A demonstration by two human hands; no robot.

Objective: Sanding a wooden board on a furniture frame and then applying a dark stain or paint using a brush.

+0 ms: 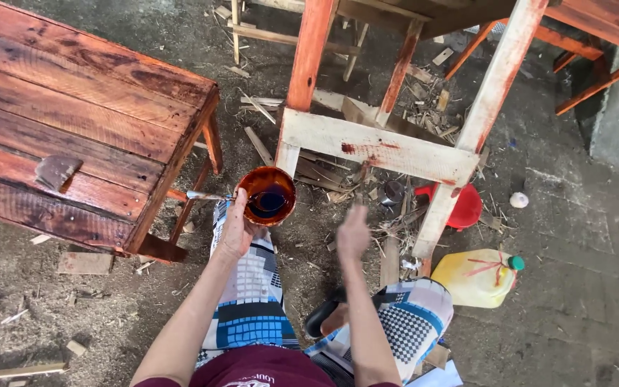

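My left hand [234, 228] grips the rim of a small round bowl [267, 195] holding dark red-brown stain, together with a paintbrush [208, 196] whose handle sticks out to the left. My right hand [353, 233] is blurred in mid-air, empty, with fingers together, just right of the bowl. It hovers in front of a partly stained wooden frame with a pale crossbar [377, 149] streaked with red. I am crouched, my knees in patterned shorts [252, 301] below the hands.
A stained red-brown wooden table [73, 122] stands at the left, with a scrap piece lying on it. A yellow jug with a green cap [478, 277] and a red container [465, 208] sit on the floor at the right. Wood offcuts [84, 263] litter the concrete.
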